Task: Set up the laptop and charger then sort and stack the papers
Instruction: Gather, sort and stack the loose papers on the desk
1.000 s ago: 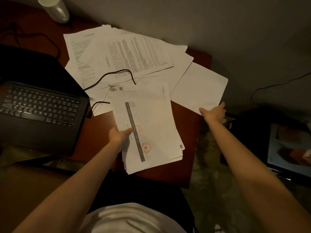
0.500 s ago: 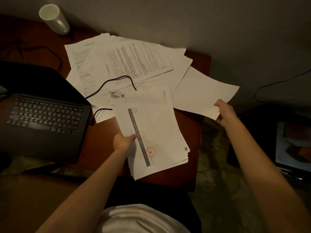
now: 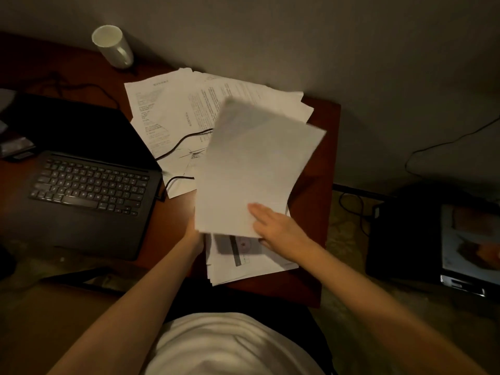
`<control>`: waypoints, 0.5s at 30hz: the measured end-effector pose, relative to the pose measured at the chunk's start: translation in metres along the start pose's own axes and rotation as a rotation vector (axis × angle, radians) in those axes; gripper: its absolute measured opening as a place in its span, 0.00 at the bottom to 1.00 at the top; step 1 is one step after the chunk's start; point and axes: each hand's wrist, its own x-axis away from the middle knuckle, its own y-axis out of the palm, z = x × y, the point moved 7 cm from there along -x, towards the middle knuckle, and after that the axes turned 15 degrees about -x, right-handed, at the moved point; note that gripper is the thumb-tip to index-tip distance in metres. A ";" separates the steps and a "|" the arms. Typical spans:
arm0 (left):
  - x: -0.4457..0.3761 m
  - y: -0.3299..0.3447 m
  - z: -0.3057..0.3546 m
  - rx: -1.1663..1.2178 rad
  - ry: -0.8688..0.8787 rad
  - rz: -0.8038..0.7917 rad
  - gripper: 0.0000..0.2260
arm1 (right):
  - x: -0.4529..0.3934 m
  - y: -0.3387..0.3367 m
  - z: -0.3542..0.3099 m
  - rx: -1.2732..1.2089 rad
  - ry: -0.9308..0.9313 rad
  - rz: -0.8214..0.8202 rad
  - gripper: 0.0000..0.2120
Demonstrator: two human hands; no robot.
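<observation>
Head view: loose sheet [image 3: 251, 169] covers stack [image 3: 251, 266]; laptop [image 3: 86, 185] left.

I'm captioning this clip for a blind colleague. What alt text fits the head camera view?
A person's right hand brings a blank sheet over a paper stack that the left hand steadies on a red-brown desk. Behind lie loose printed pages crossed by a black cable, an open laptop at left, and a white mug.

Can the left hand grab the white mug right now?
Probably not right away. The left hand is busy under the blank sheet, at the stack. The white mug stands at the desk's far edge, beyond the open laptop.
</observation>
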 end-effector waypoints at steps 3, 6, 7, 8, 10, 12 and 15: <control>0.000 0.000 0.002 0.090 -0.010 -0.187 0.30 | 0.003 0.050 0.005 0.030 0.025 -0.203 0.18; 0.004 0.001 0.004 -0.067 -0.022 -0.205 0.38 | 0.012 0.078 0.013 0.041 0.042 -0.367 0.14; 0.007 0.002 0.005 -0.143 0.007 -0.215 0.36 | 0.014 0.080 0.014 0.037 0.045 -0.364 0.14; 0.005 0.002 0.005 -0.204 0.029 -0.195 0.32 | 0.015 0.079 0.014 0.044 0.046 -0.361 0.15; 0.003 0.002 0.002 -0.265 0.030 -0.126 0.19 | 0.017 0.079 0.017 0.095 0.067 -0.411 0.15; 0.003 0.000 0.002 -0.332 0.013 -0.091 0.13 | 0.022 0.075 0.016 0.082 0.055 -0.454 0.13; -0.004 -0.001 0.000 -0.255 -0.037 -0.161 0.17 | 0.036 0.071 0.019 0.012 -0.006 -0.415 0.09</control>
